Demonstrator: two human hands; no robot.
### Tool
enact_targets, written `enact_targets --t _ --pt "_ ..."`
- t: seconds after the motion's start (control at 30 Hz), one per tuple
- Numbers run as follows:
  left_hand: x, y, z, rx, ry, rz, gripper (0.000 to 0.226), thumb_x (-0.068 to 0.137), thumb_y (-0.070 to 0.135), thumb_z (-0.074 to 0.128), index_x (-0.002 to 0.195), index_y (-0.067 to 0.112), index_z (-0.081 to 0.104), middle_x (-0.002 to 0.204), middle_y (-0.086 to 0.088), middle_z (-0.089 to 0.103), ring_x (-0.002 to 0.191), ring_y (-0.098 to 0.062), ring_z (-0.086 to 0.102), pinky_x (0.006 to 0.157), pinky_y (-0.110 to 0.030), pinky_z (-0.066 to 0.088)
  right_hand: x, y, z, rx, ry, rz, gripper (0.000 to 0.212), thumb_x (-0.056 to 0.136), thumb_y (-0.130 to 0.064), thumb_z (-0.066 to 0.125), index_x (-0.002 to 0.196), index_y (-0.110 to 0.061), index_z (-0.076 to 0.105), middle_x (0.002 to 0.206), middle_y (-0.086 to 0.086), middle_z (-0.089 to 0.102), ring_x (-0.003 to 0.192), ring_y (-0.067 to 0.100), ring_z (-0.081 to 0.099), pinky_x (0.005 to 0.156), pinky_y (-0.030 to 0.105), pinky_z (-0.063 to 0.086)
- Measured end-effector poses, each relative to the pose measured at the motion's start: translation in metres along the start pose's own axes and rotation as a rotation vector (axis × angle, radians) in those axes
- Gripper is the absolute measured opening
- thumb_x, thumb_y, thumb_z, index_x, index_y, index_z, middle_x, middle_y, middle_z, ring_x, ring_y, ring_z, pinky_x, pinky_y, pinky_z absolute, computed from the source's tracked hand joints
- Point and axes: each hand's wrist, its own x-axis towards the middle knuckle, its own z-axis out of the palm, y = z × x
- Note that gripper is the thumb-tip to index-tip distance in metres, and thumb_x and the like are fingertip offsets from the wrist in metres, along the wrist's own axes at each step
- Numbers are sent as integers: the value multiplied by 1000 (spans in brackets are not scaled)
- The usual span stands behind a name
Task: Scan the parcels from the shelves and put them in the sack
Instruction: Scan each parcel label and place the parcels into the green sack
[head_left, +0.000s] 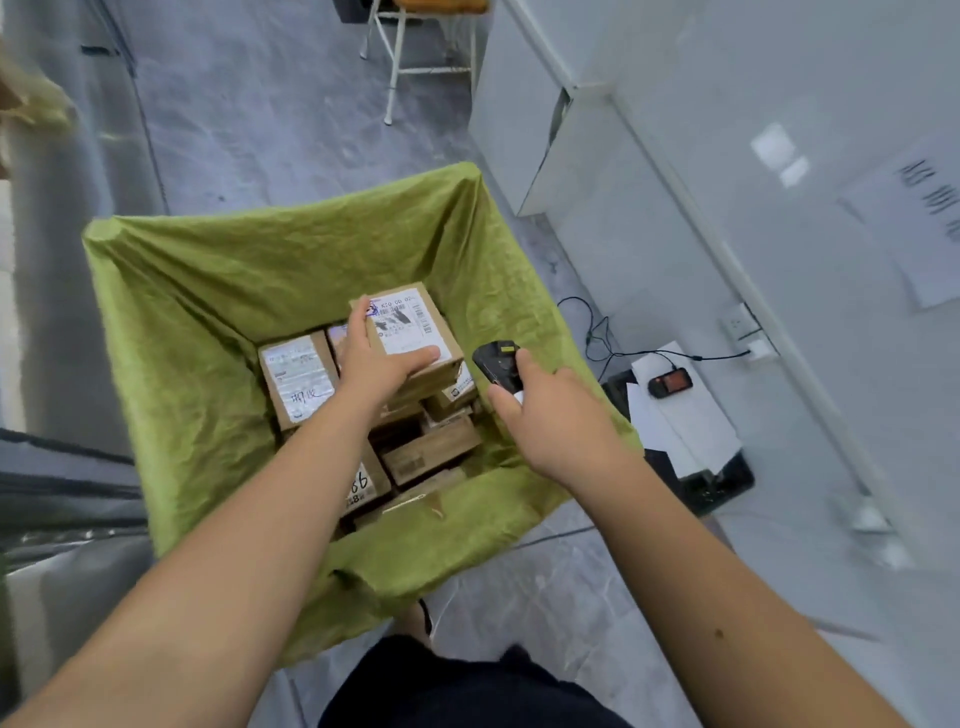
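We are at the deposit step. The left hand (376, 364) grips a parcel (415, 332) by its near-left corner — fingers along the left side, thumb across the label — and holds it inside the mouth of the green sack (208, 322), label up, just above the parcels already stacked there. We cannot tell whether it touches the stack beneath. The right hand (550, 426) is closed round the scanner (500, 366), gripping it over the sack's right side, nose pointing forward and away from the parcel's label; we judge the scan of this parcel done, though nothing here confirms it.

The next move calls for lowering the parcel onto the stack — the back right area looks to be the highest layer — and opening the left hand once the parcel sits flat. The right hand should hold its grip on the scanner and stay clear of the sack. After release, the left hand goes to the shelves, which are not clearly in view.
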Motion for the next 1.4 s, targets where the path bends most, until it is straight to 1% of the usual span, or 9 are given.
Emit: enact_targets --t 0.13,0.3,0.43,0.63,0.8,1.03,1.13,1.27,1.4 --pt "40 -5 25 50 18 -43 121 71 40 95 162 46 16 166 -5 25 144 -24 38 116 -40 33 11 -6 3 78 -39 57 70 102 -65 35 161 -29 21 129 21 52 112 39 53 92 49 46" --pt "60 -22 32 200 -75 28 93 98 24 69 167 38 9 174 4 16 158 -22 22 127 -44 24 9 0 5 129 -83 122 72 102 -65 35 163 -31 19 143 22 47 125 40 51 105 52 45" --pt "61 -20 33 210 -75 36 90 97 22 70 166 41 14 172 4 23 155 -23 29 125 -48 30 5 2 8 130 -120 145 71 103 -64 35 163 -30 20 148 18 47 135 39 45 108 54 43" --pt "55 -10 29 229 -56 10 90 96 33 71 166 39 15 172 -4 21 154 -26 31 120 -42 31 -4 0 17 129 -132 143 72 103 -64 35 163 -29 21 145 22 46 128 41 50 103 51 45" --pt "32 -17 11 422 -88 108 86 97 28 69 165 39 18 175 -6 10 153 -24 31 102 -27 28 -5 -1 23 76 -127 116 72 103 -64 36 163 -27 21 140 23 47 119 42 56 98 50 48" --pt "-26 -24 -14 652 -124 184 84 96 33 71 165 34 22 176 -2 2 157 -28 25 119 -43 34 -10 -8 28 79 -113 19 68 103 -54 43 161 -23 26 131 23 52 111 39 57 95 45 47" --pt "-57 -21 -21 727 -118 212 82 97 37 68 164 37 22 175 -6 11 156 -31 27 118 -44 36 -13 -10 29 49 -119 -26 70 103 -52 44 164 -25 20 135 25 50 111 41 58 96 45 48" --pt "-100 -15 -30 952 -21 285 77 99 45 61 165 30 25 173 -9 20 151 -30 36 121 -46 35 -16 -11 28 17 -108 -117 72 104 -53 44 165 -27 16 140 28 46 117 45 55 98 47 45" --pt "-148 -8 -41 1081 132 203 76 99 50 58 165 30 26 170 -9 27 157 -29 24 126 -45 25 -19 -9 27 -3 -96 -244 72 102 -54 45 164 -29 18 137 25 49 118 44 54 98 46 45"
